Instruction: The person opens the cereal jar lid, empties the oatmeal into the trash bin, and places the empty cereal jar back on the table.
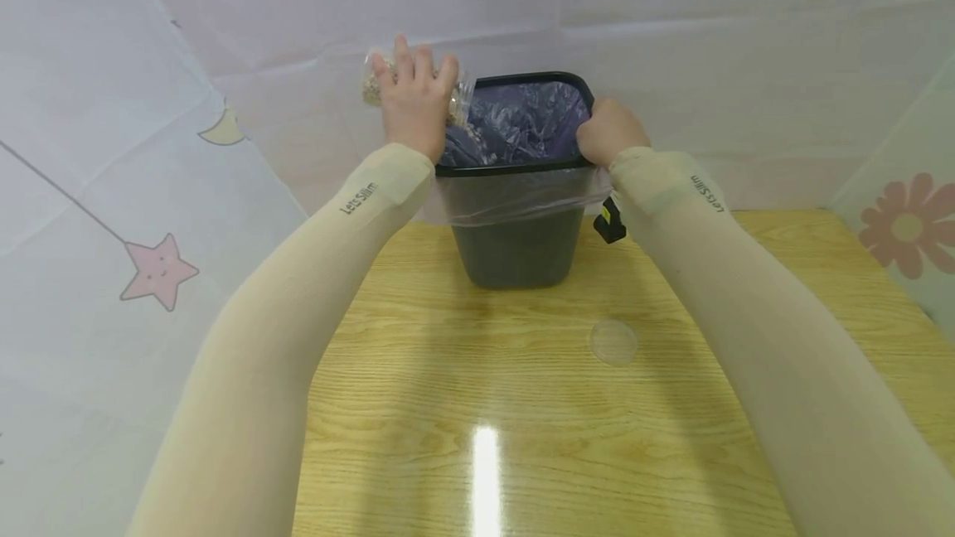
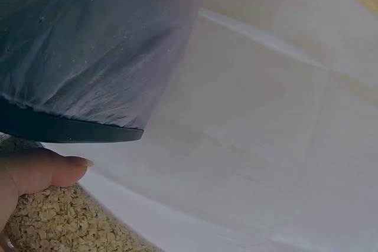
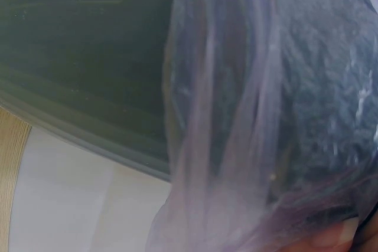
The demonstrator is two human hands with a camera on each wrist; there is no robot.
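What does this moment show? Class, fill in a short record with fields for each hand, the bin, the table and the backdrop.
Left hand: left hand holds a clear jar of oats tipped on its side at the bin's left rim.
Right hand: right hand has its grip on the bin's right rim and the liner there.
Bin: black bin lined with a clear plastic bag, standing on the table.
Table: wooden table with a clear round lid lying on it.
Backdrop: pale cloth with star and flower prints.
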